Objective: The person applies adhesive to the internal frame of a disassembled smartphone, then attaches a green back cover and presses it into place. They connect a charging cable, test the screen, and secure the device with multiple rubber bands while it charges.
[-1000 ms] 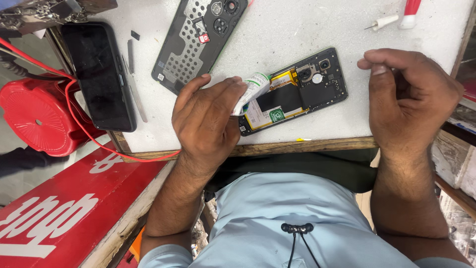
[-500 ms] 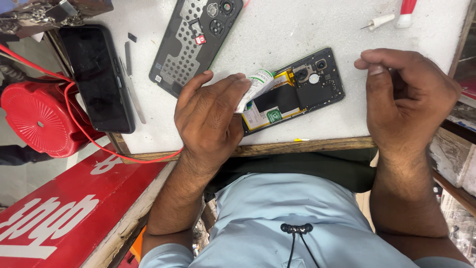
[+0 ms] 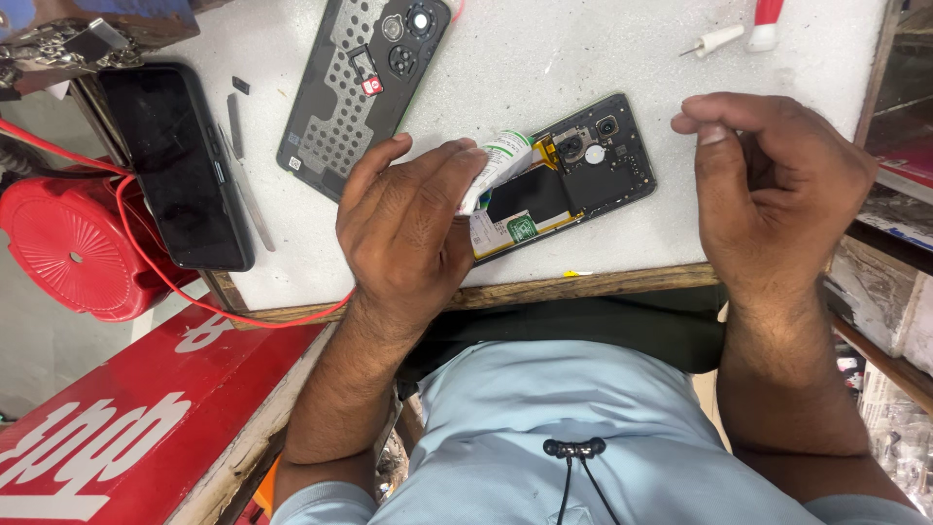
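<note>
Seen from overhead, a white worktable [image 3: 583, 58] with a worn wooden front edge fills most of the view, its far side cut off by the top of the picture. A person in a pale blue shirt [image 3: 583, 447] sits at the near edge (a dark cord with a small clasp hangs at the chest). To one side, a red round object [image 3: 68, 253] trails a red cable [image 3: 194, 292] along the table's rim; what it is cannot be made out. A black phone [image 3: 175, 165] lies screen up near the table's corner, and a perforated dark back cover [image 3: 364, 87] lies beside it, partly out of view at the top. Near the middle sits the opened phone [image 3: 573, 175], its circuit boards and camera parts exposed, the near end hidden under the left hand [image 3: 408, 233]. That hand grasps a small white tube [image 3: 501, 165] between fingertips and thumb, just over the opened phone. The right hand [image 3: 777, 185] hovers beside the phone, fingers curled and pinched; whether it holds anything cannot be told. A white-tipped tool [image 3: 714, 41] lies at the far corner.
</note>
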